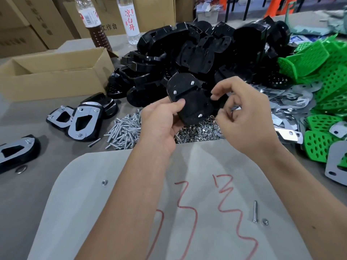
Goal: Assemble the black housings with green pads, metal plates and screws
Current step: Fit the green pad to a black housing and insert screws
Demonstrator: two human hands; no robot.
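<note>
From the head view, the left hand [161, 119] grips a black housing [189, 98] above the desk [47, 166], three screw ends poking through its back. The right hand [242, 111] hovers beside it, fingers curled; whether it pinches a nut I cannot tell. Nuts [197, 130] lie just below. Best hold the housing steady and thread each nut squarely.

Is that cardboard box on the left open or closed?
Open: the cardboard box has its flaps up and its inner walls show. Its contents are hidden from view.
</note>
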